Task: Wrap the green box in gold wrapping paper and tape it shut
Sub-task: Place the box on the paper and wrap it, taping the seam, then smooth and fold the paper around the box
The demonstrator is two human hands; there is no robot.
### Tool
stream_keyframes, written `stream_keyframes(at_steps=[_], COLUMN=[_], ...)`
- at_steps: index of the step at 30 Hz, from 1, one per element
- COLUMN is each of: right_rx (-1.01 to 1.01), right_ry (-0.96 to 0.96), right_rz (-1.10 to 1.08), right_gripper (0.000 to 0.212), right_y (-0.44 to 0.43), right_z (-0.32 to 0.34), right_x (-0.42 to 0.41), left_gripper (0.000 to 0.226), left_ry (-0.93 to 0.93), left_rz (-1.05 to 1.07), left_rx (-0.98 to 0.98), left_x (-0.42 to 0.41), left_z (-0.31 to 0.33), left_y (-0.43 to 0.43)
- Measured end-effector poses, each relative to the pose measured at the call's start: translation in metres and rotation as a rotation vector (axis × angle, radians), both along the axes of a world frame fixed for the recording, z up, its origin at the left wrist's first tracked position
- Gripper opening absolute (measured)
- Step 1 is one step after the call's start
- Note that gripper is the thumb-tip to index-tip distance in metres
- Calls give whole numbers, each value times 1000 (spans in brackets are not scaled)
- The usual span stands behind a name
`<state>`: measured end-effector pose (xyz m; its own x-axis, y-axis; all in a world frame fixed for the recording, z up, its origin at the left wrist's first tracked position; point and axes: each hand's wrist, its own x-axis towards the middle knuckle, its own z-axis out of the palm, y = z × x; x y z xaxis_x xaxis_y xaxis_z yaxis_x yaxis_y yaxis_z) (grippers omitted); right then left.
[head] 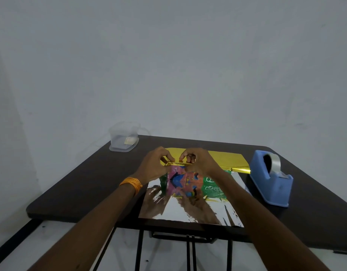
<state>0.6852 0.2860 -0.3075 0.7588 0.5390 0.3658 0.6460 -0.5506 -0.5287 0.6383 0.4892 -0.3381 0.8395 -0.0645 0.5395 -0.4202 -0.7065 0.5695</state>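
Observation:
The green box (209, 185), printed with a pink and blue picture, stands on the wrapping paper (190, 210), whose silver underside faces up toward me. The paper's gold side (225, 158) shows where its far part is folded over the box's top edge. My left hand (154, 165) and my right hand (198, 160) sit side by side at that top edge, thumbs and fingertips pinching the gold fold. An orange band circles my left wrist.
A blue tape dispenser (271, 179) with a clear tape roll stands at the right of the dark table (77, 184). A clear plastic container (123, 136) sits at the far left corner. The table's near edge and black legs lie under my forearms.

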Motion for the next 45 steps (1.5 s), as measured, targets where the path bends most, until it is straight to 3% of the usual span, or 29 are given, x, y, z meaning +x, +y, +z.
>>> stream_keyframes(at_steps=[12, 18, 26, 30, 34, 37, 42, 45], right_rx=[-25, -7, -102, 125, 378, 265, 179, 141], right_ry=[45, 51, 82, 120, -22, -89, 96, 8], right_rz=[15, 34, 26, 63, -149, -354, -410, -447], right_gripper=[36, 33, 46, 33, 10, 11, 29, 29], right_y=[-1, -3, -6, -16, -41, -63, -72, -66], right_z=[4, 4, 9, 14, 16, 10, -9, -18], right_x=[0, 1, 0, -6, -16, -30, -43, -40], left_gripper=[35, 30, 39, 40, 31, 22, 39, 44], left_ry=[-6, -14, -8, 15, -83, -92, 145, 297], left_rz=[5, 52, -24, -26, 57, 52, 7, -3], left_rx=[33, 6, 61, -62, -144, -139, -39, 141], left_x=[2, 0, -1, -8, -7, 8, 52, 80], left_z=[-4, -4, -4, 4, 21, 38, 48, 40], left_y=[-2, -6, 0, 2, 1, -5, -32, -37])
